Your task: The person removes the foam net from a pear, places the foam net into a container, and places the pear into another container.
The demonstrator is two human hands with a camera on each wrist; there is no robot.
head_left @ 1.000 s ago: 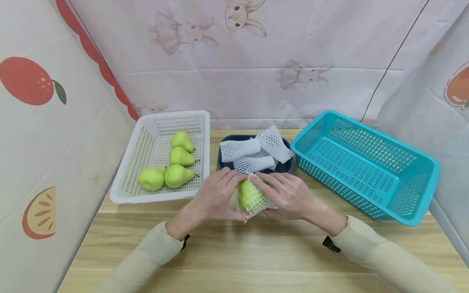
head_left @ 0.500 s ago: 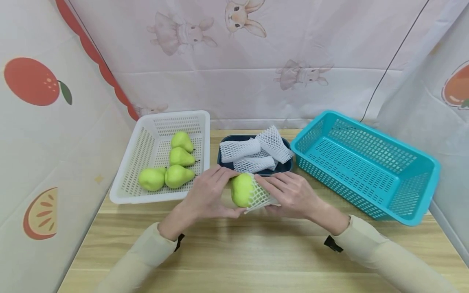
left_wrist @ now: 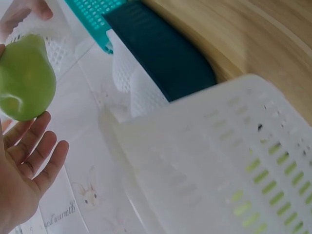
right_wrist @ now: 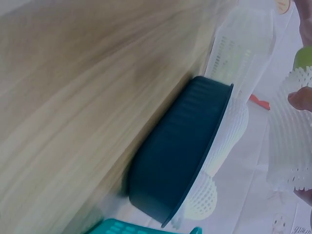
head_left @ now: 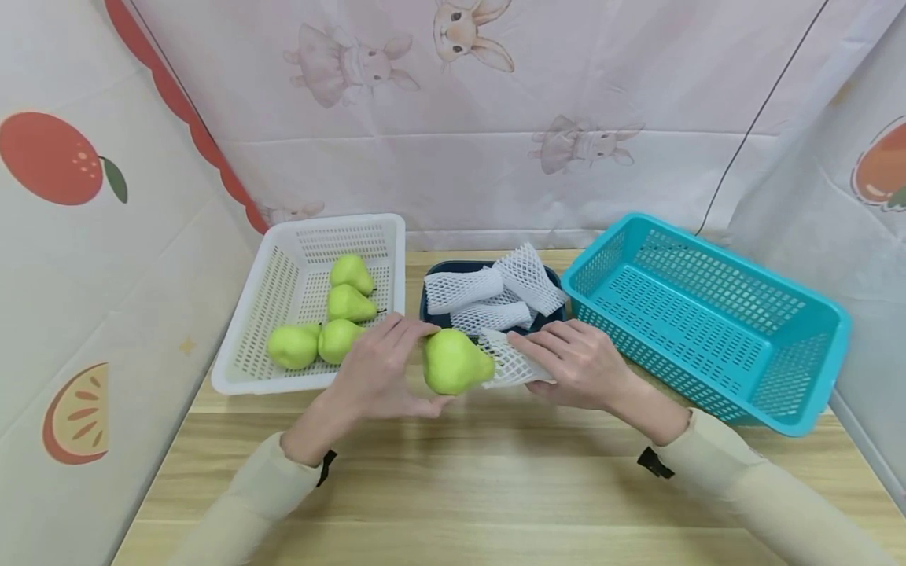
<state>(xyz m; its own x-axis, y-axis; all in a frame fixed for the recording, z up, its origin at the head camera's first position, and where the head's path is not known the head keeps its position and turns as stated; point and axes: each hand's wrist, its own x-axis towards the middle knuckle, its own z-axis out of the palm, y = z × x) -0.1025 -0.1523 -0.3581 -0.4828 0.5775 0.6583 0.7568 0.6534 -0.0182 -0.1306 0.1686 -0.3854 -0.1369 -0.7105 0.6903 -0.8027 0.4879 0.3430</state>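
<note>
My left hand [head_left: 373, 369] holds a green pear [head_left: 454, 362] between its fingertips and thumb, above the table's middle. The pear's narrow end points right, at the mouth of a white foam net sleeve [head_left: 511, 363]. My right hand [head_left: 576, 363] pinches that sleeve by its far end. In the left wrist view the pear [left_wrist: 27, 78] rests against the fingertips, its rounded base bare. A thumb presses on the sleeve [right_wrist: 290, 141] in the right wrist view, with a bit of the pear [right_wrist: 303, 57] showing beyond.
Several green pears [head_left: 293, 347] lie in a white basket [head_left: 244, 303] at the left. Behind my hands, a dark blue tray [head_left: 558, 317] holds several foam sleeves [head_left: 463, 290]. A teal basket [head_left: 708, 314] stands at the right on the wooden table [head_left: 495, 487].
The pear has come out of the foam sleeve, moving left with my left hand. My right hand has shifted slightly right, still holding the sleeve.
</note>
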